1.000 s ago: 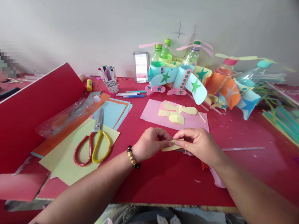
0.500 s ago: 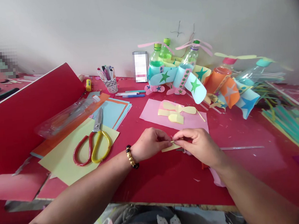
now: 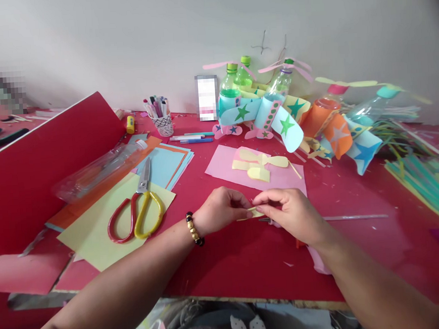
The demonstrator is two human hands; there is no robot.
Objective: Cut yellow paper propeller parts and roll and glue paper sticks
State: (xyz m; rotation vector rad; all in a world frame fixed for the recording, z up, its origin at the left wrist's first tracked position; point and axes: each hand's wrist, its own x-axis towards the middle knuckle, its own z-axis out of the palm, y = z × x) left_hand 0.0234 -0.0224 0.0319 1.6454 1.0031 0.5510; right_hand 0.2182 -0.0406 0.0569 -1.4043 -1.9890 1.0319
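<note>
A small piece of yellow paper (image 3: pixel 255 212) is pinched between my two hands, low over the red table. My left hand (image 3: pixel 224 210), with a beaded bracelet (image 3: pixel 194 229) at its wrist, grips the left part between thumb and fingers. On the other side my right hand (image 3: pixel 287 212) pinches the upper right part. The fingers hide much of the strip. Just beyond lie yellow paper cut-outs (image 3: pixel 259 174) on a pink sheet (image 3: pixel 219 165). Under my right hand, a dark pointed tool tip (image 3: pixel 264 220) shows, its rest covered.
Large scissors (image 3: pixel 143 181) lie on a yellow sheet (image 3: pixel 98 241) at left, near a flattened clear plastic bottle (image 3: pixel 97 172). A pen cup (image 3: pixel 162 125) and a phone (image 3: pixel 207 98) stand at the back. Paper-decorated bottle planes (image 3: pixel 270 111) line the right rear. A red board (image 3: pixel 51 160) leans at left.
The yellow paper tilts in my fingers and now shows as a narrower strip. My hands stay in nearly the same place.
</note>
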